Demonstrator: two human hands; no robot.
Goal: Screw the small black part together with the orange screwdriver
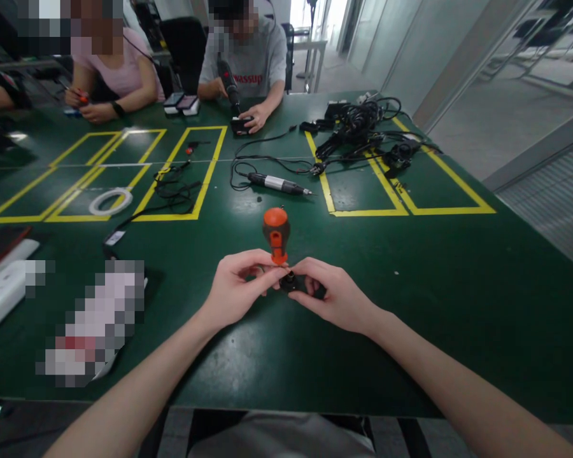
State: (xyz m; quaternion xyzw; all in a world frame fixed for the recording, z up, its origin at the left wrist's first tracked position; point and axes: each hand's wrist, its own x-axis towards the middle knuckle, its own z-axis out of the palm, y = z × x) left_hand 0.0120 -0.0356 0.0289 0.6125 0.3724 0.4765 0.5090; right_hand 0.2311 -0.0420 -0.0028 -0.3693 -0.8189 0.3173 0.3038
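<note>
In front of me a short screwdriver (275, 230) with an orange and grey handle stands nearly upright. My left hand (242, 285) is closed in a pinch just under the handle, apparently on the shaft, which the fingers mostly hide. Close beside it, my right hand (337, 291) grips a small black part (289, 282) between thumb and fingers. Its dark end shows past the palm, and its exact kind is not clear. The two hands nearly touch above the green table (386, 356).
Ahead lies a black and silver electric screwdriver (277, 184) with its cord. Tangled black cables (363, 121) heap at the back right. Left are a white tape ring (111, 201), a black cable (165, 208) and a white power strip (2, 286). Co-workers sit opposite, one holding a power screwdriver (229, 86).
</note>
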